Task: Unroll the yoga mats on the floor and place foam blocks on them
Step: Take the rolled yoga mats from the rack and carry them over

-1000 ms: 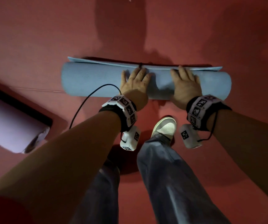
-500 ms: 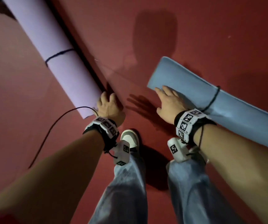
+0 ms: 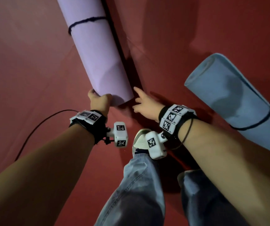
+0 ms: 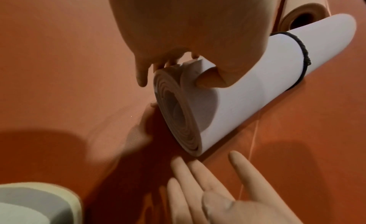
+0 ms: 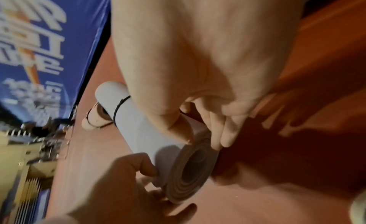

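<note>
A lilac rolled yoga mat (image 3: 98,51), tied with a dark cord (image 3: 85,22), lies on the red floor and runs away from me. My left hand (image 3: 100,97) grips its near end, thumb on one side and fingers on the other, as the left wrist view shows on the roll's spiral end (image 4: 178,117). My right hand (image 3: 137,98) reaches for the same end from the right with fingers stretched out, close beside it. A blue rolled mat (image 3: 232,98), also tied with a cord, lies to the right, untouched. No foam block is in view.
A black cable (image 3: 38,124) trails over the floor at left. My shoe (image 3: 140,139) stands just behind the hands. A dark strip (image 3: 119,46) runs along the lilac mat. Another tied roll (image 5: 95,117) lies beyond it, near a blue banner (image 5: 39,55).
Both hands lay flat on the blue mat a second ago. The left hand went to the lilac mat's end and now grips it; the right hand has left the blue mat and come beside it.
</note>
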Available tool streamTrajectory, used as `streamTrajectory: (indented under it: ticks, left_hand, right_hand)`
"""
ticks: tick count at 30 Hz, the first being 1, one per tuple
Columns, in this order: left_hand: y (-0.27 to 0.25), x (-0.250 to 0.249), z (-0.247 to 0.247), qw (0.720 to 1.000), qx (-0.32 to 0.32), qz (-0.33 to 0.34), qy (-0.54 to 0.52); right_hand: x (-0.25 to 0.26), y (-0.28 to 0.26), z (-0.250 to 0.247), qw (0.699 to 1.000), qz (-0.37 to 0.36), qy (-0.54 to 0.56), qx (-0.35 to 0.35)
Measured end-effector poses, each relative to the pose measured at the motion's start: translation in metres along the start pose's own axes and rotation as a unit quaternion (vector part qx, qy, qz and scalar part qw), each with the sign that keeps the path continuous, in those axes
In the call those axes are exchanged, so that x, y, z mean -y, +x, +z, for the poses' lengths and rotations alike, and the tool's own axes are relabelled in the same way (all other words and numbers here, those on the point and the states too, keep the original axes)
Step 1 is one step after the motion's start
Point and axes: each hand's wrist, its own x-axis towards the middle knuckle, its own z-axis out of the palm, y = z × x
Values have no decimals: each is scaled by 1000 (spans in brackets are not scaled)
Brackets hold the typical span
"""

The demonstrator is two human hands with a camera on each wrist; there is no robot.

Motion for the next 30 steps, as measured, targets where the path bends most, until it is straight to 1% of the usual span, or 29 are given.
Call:
streamTrajectory:
  ticks: [3,5,7,12,14,17,19,20,22,25,27,30]
  left_hand:
    - [1,-4,3,998,32,-38,-25]
    - [-5,-10,9,997,45,-55,-27]
    - [-15,-21,19,995,79,-62,-28]
    - [-48,-55,65,979,190,-65,-28]
    - [-59,-68,88,972,227,-55,-37]
    - [-69,-81,116,963,258,-44,-60]
    - [-76,-86,132,959,275,-34,-57]
    - [-79,-88,138,959,276,-28,-52]
    - [-85,-90,146,964,262,-16,-34]
    - [-86,-89,149,969,248,-3,-14]
    - [-87,-85,147,971,240,2,-1]
    - [-99,-80,140,975,218,24,40]
  right_hand:
    - [4,12,2,999,2,53,-5]
    - [8,5,-6,998,11,52,-37]
    - [8,-6,-21,996,17,38,-75]
    - [17,-31,-87,988,13,-36,-152]
    - [24,-39,-117,983,8,-34,-178]
    - [32,-45,-151,982,21,1,-188]
    - [33,-49,-165,983,14,-1,-185]
    - [33,-52,-169,984,10,-4,-181]
    - [23,-55,-170,981,-5,2,-196]
    - [2,-58,-169,963,-36,20,-265]
    - [-14,-65,-168,955,-36,44,-290]
    - [-30,-85,-164,952,-23,81,-294]
